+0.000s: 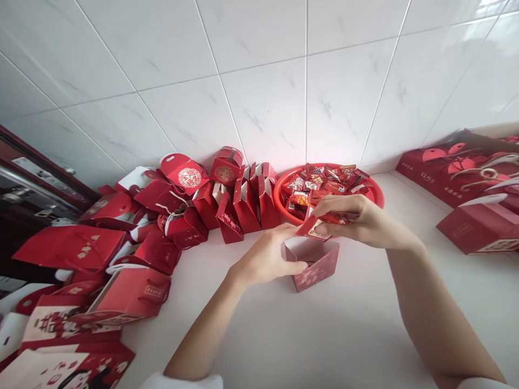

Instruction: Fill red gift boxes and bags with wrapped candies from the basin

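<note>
A small red paper gift box [314,275] stands on the white counter in front of me, its top open and its pale inside showing. My left hand [270,256] grips the box's left side, thumb over the front rim and fingers behind. Just above the opening, my right hand [352,221] pinches a red-and-white printed piece [315,228] between thumb and fingers. Whether that piece is a wrapped sweet or a flap of the box, I cannot tell. Right behind the hands sits a round red plastic basket [377,197] filled with wrapped sweets [314,183].
Several closed red gift boxes [247,205] line the tiled wall [263,108] left of the basket. More red boxes [133,292] and printed bags [73,367] crowd the left side. At right stand a larger red box [480,224] and red bags [430,175].
</note>
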Demonstrator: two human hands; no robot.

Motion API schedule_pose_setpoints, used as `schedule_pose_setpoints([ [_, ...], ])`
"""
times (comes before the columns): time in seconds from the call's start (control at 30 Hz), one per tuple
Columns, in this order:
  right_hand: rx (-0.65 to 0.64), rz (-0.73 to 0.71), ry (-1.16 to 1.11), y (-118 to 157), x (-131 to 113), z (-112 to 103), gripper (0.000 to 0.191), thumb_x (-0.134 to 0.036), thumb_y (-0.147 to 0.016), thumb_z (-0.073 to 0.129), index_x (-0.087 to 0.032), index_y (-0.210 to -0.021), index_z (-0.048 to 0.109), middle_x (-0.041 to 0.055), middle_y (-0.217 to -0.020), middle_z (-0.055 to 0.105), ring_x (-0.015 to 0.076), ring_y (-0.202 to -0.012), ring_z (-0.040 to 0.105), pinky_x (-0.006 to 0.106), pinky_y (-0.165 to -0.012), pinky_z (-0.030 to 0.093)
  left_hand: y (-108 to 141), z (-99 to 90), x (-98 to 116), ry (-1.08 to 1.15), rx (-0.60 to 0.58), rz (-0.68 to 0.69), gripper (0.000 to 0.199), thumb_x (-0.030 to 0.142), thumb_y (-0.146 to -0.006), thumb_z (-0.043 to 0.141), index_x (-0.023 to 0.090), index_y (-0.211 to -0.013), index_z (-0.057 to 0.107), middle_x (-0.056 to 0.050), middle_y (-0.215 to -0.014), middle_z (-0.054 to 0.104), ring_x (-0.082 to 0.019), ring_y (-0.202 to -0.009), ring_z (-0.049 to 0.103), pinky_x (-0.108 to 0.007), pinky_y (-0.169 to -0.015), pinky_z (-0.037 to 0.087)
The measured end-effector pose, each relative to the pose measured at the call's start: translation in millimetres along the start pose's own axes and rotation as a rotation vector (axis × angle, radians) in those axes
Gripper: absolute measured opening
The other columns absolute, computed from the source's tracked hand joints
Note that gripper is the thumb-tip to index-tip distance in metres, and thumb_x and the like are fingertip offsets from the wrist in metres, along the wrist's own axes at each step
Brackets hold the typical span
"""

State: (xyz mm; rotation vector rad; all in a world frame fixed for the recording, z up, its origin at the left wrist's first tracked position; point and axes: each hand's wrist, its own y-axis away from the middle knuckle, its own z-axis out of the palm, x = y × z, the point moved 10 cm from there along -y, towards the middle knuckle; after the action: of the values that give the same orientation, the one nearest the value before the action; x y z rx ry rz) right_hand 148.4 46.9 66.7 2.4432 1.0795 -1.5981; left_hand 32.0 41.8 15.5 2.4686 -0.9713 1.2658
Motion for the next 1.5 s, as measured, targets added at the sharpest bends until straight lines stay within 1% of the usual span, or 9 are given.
schedule_pose_setpoints([
  [0.2, -0.071, 0.068, 0.074, -6, 12, 16, 0.021, -0.033, -0.085, 0.072, -0.021, -0.101, 0.078, 0.0050, -0.092, 0.074, 0.0177, -0.081, 0.065, 0.027, -0.068, 0.051, 0, -1.9, -11, -0.003, -0.003, -0.064, 0.059, 0.021, -0.073, 0.078, 0.027, -0.130, 0.064, -0.002, -0.131, 0.067, -0.026, -0.122, 0.062, -0.036, -0.104, 0.049],
  [0.43, 0.241, 0.189, -0.222, -3, 22, -13, 0.035, -0.051, -0.083, 0.073, -0.016, -0.083, 0.069, 0.0044, -0.071, 0.068, 0.0125, -0.052, 0.057, 0.024, -0.043, 0.042, 0, -2.7, -18, -0.049, -0.004, -0.094, 0.064, 0.026, -0.073, 0.080, 0.026, -0.135, 0.062, -0.005, -0.142, 0.061, -0.030, -0.136, 0.052, -0.041, -0.111, 0.046],
  [0.57, 0.281, 0.307, -0.475, -4, 36, -9, 0.039, -0.055, -0.086, 0.067, -0.016, -0.081, 0.064, 0.0046, -0.067, 0.065, 0.0129, -0.051, 0.057, 0.023, -0.038, 0.043, 1, -2.6, -19, -0.064, -0.009, -0.094, 0.063, 0.028, -0.075, 0.079, 0.027, -0.136, 0.062, -0.005, -0.145, 0.058, -0.030, -0.138, 0.051, -0.041, -0.110, 0.047],
  [0.73, 0.166, 0.290, -0.562, -7, 38, 0, 0.025, -0.039, -0.083, 0.073, -0.016, -0.090, 0.065, 0.0059, -0.080, 0.069, 0.0161, -0.066, 0.064, 0.024, -0.048, 0.052, 2, -3.0, -19, -0.061, 0.002, -0.085, 0.061, 0.027, -0.077, 0.078, 0.029, -0.135, 0.062, -0.004, -0.145, 0.059, -0.029, -0.135, 0.054, -0.041, -0.109, 0.048],
  [0.9, -0.102, 0.166, -0.275, -6, 23, 19, 0.037, -0.043, -0.087, 0.072, -0.017, -0.112, 0.072, 0.0039, -0.087, 0.071, 0.0142, -0.068, 0.064, 0.027, -0.061, 0.055, -1, -4.7, -12, -0.018, -0.011, -0.049, 0.059, 0.021, -0.075, 0.077, 0.027, -0.132, 0.064, -0.005, -0.136, 0.065, -0.027, -0.125, 0.060, -0.039, -0.105, 0.050],
  [1.07, -0.148, 0.073, -0.023, -6, 16, 28, 0.030, -0.040, -0.090, 0.069, -0.019, -0.109, 0.076, 0.0059, -0.095, 0.076, 0.0177, -0.080, 0.067, 0.027, -0.066, 0.052, -2, -6.2, -8, -0.023, -0.034, -0.037, 0.053, 0.019, -0.075, 0.076, 0.025, -0.127, 0.066, -0.003, -0.124, 0.070, -0.024, -0.114, 0.066, -0.034, -0.097, 0.053],
  [1.13, -0.105, 0.063, 0.010, -8, 14, 26, 0.028, -0.040, -0.090, 0.068, -0.019, -0.108, 0.075, 0.0048, -0.091, 0.075, 0.0166, -0.076, 0.065, 0.027, -0.064, 0.050, -2, -7.1, -10, -0.034, -0.026, -0.048, 0.056, 0.020, -0.074, 0.076, 0.025, -0.129, 0.065, -0.003, -0.127, 0.069, -0.026, -0.117, 0.065, -0.035, -0.099, 0.053],
  [1.33, 0.302, 0.144, -0.145, -3, 16, -14, 0.018, -0.032, -0.083, 0.068, -0.019, -0.075, 0.058, -0.0023, -0.061, 0.059, 0.0075, -0.047, 0.040, 0.023, -0.044, 0.032, 2, -8.6, -7, -0.115, 0.002, -0.016, 0.068, 0.022, -0.074, 0.078, 0.030, -0.139, 0.059, -0.004, -0.136, 0.064, -0.029, -0.125, 0.061, -0.038, -0.104, 0.052],
  [1.5, 0.264, 0.195, -0.420, 1, 22, -14, 0.015, -0.028, -0.079, 0.062, -0.020, -0.072, 0.051, -0.0033, -0.057, 0.053, 0.0057, -0.041, 0.030, 0.022, -0.040, 0.020, 9, -3.5, 15, -0.155, -0.030, 0.094, 0.081, 0.010, -0.078, 0.069, 0.044, -0.148, 0.046, 0.002, -0.141, 0.060, -0.024, -0.125, 0.061, -0.036, -0.105, 0.052],
])
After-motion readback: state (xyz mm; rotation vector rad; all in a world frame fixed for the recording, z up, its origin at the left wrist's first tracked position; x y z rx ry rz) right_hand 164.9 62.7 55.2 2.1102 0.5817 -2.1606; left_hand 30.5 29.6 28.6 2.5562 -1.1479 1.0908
